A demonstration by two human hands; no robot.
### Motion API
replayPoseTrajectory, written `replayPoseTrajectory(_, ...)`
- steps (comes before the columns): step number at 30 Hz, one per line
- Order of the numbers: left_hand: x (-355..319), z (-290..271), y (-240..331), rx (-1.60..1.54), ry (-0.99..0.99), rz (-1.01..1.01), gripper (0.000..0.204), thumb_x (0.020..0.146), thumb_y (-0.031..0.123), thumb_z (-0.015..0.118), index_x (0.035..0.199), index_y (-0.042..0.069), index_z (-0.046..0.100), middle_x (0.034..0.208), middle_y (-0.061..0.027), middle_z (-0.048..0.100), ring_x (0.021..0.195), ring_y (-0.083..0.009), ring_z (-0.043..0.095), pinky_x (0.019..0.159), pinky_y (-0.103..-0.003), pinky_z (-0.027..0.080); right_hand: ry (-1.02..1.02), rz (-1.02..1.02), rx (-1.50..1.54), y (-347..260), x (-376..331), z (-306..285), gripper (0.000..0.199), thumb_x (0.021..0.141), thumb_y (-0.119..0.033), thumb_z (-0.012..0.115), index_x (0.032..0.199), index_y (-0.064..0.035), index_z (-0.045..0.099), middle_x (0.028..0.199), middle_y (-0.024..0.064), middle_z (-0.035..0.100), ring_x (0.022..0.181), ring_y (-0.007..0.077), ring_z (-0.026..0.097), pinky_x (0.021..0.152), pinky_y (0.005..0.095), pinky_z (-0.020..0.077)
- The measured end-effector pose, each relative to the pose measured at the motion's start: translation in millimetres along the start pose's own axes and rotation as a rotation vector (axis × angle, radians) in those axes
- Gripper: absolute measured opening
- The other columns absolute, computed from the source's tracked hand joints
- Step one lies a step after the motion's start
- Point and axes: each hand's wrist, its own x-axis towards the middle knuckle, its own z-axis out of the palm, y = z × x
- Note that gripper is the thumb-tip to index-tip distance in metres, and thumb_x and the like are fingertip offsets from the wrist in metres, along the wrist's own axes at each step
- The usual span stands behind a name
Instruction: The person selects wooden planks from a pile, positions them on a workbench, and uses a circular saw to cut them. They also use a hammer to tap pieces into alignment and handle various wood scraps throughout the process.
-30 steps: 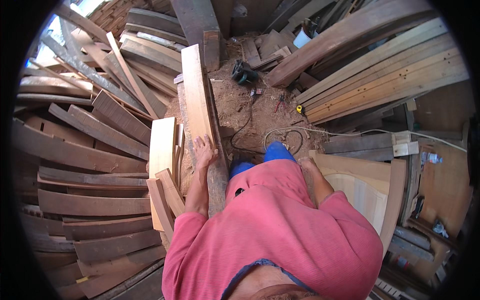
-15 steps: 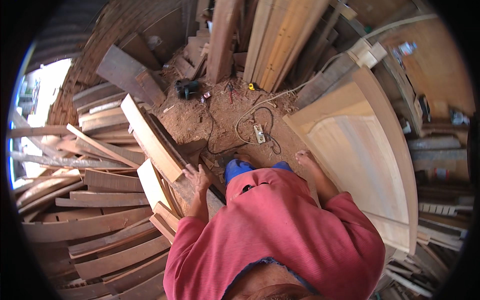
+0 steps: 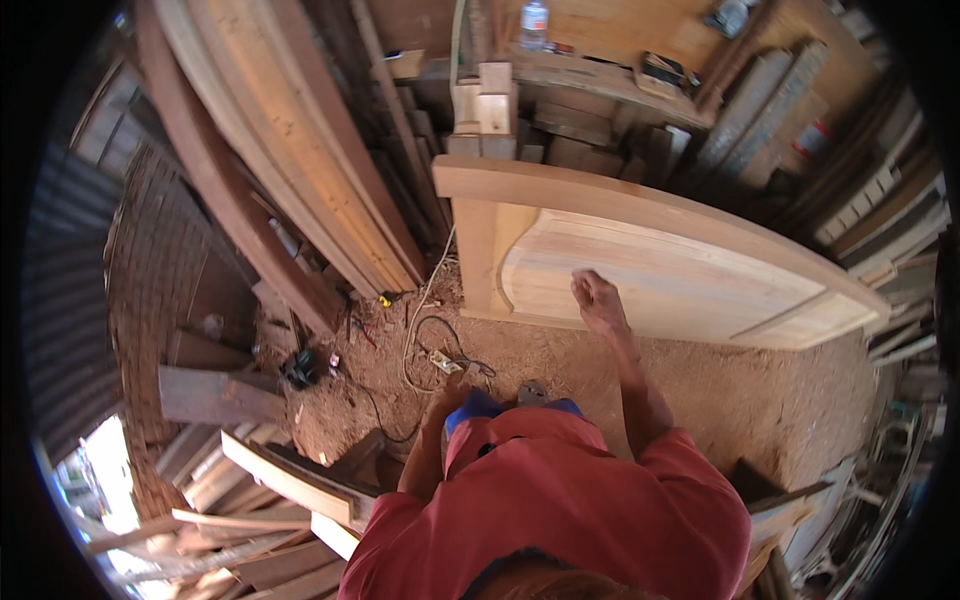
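Note:
My right hand (image 3: pixel 598 302) is raised in front of a pale wooden panelled door (image 3: pixel 640 255), its fingers curled in, with nothing seen in them. Whether it touches the door I cannot tell. The door stands on its long edge, with a curved moulding round its inset panel. Low beside my blue shorts hangs my left hand (image 3: pixel 448 390), dark and partly blurred, so its fingers do not show clearly. In the head view it lies just below a white socket strip (image 3: pixel 445 362) on the dusty ground.
Long planks (image 3: pixel 290 130) lean at the upper left. A dark power tool (image 3: pixel 299 370) lies on the sawdust, its cord trailing toward my feet. Loose boards (image 3: pixel 285 480) are piled at the lower left. A plastic bottle (image 3: pixel 534 25) stands on a ledge behind the door.
My view and body have turned to the right, toward the door. My left hand has left the boards and dropped to my side. My right hand has come up in front of the door.

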Motion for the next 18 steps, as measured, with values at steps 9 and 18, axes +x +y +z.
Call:
replayPoseTrajectory(9, 42.8, -104.2, 223.2, 0.354, 0.744, 0.657, 0.072, 0.088, 0.026, 0.074, 0.151, 0.006, 0.045, 0.157, -0.0308, 0.036, 0.140, -0.0501, 0.040, 0.112, -0.063, 0.033, 0.348, -0.029, -0.069, -66.9, 66.7, -92.1, 0.027, 0.094, -0.009, 0.068, 0.120, 0.0007, 0.064, 0.105, 0.0197, 0.072, 0.096, 0.0344, 0.072, 0.085, 0.0420, 0.0569)
replayPoseTrajectory(18, 98.7, -185.0, 412.1, 0.500, 0.722, 1.033, 0.074, 0.083, 0.025, 0.078, 0.148, 0.009, 0.050, 0.163, -0.0264, 0.026, 0.143, -0.0488, 0.031, 0.114, -0.062, 0.030, 0.555, 0.173, -0.278, -37.4, 80.7, -162.6, 0.029, 0.095, -0.012, 0.067, 0.121, -0.0002, 0.065, 0.113, 0.0208, 0.070, 0.104, 0.0388, 0.066, 0.093, 0.0461, 0.0528)
